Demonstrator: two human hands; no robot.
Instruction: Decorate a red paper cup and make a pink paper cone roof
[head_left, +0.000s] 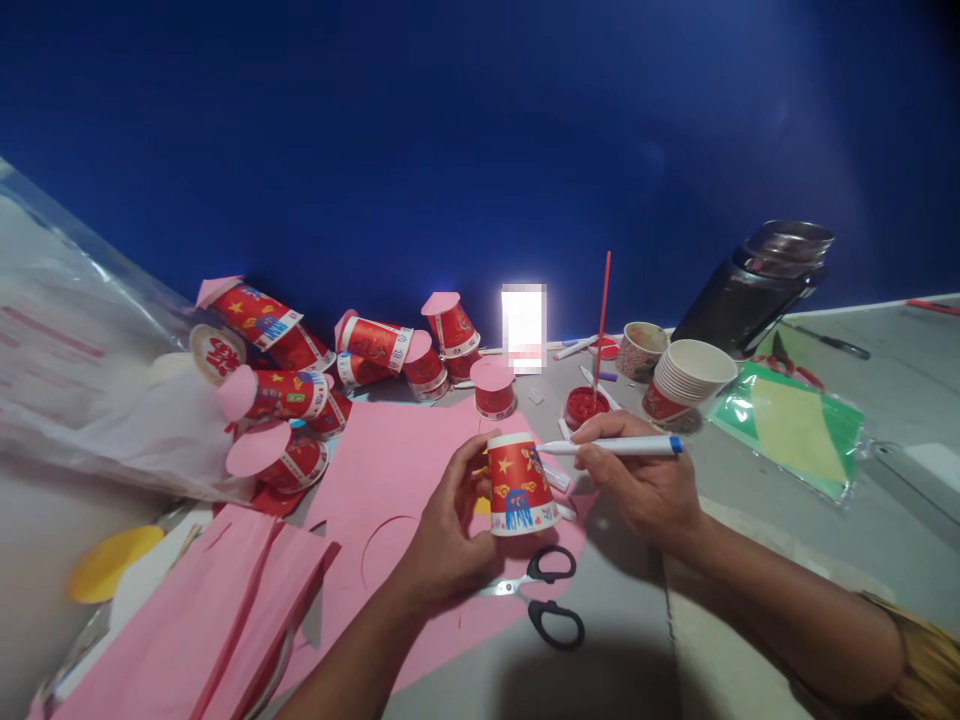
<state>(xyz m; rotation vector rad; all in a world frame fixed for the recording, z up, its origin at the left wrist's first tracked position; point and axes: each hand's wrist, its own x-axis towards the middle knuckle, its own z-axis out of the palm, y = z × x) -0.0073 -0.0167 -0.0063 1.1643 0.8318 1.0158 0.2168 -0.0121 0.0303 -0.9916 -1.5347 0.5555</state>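
My left hand is closed around a red paper cup, held upside down with its white rim at the bottom. The cup carries a yellow star and blue drawing. In my right hand is a white marker with a blue end, its tip at the cup's upper right side. Black-handled scissors lie below the cup, blades partly hidden under my left hand. Pink paper with a curved cut spreads beneath.
Red cups with pink paper discs crowd the left and back. A stack of paper cups, a jar of red paint with an upright red stick, a dark flask and a green packet stand or lie at the right.
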